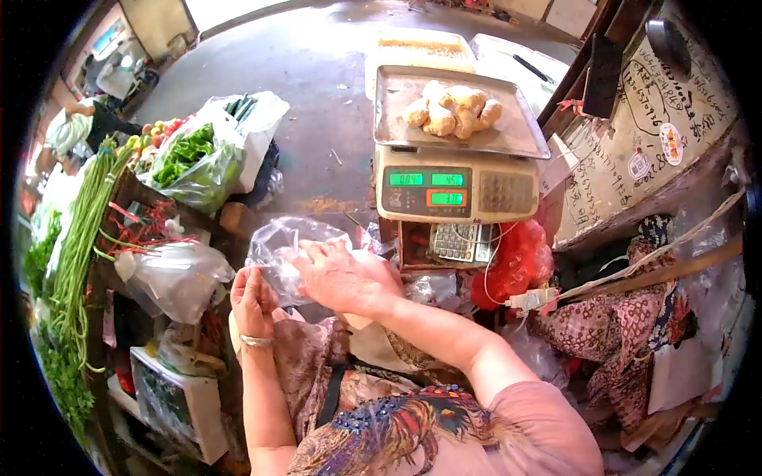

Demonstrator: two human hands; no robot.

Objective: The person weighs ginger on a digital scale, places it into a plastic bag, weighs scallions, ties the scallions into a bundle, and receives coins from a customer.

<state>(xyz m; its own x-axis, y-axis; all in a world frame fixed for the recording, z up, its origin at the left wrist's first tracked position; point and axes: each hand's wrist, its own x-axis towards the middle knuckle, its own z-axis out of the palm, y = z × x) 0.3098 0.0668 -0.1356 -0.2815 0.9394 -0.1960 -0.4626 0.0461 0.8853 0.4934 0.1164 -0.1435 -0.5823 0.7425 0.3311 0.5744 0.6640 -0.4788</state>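
Note:
A clear plastic bag (278, 238) is spread between my two hands, low in front of my lap. My left hand (254, 303), with a bracelet at the wrist, is closed in a pinch on the bag's left edge. Across the bag lies my right hand (341, 274), its bent fingers gripping the thin film; part of its fingertips is hidden. Beyond the hands stands a weighing scale (460, 186) with lit green displays. Several knobs of ginger (452, 109) rest on its metal pan (508, 135).
Long green beans (83, 230) hang at the left, beside bagged leafy greens (186, 159). A bundle of plastic bags (178, 278) is left of my hands. Under the scale are a calculator (456, 242) and a red bag (516, 266). A cord (659, 258) crosses on the right.

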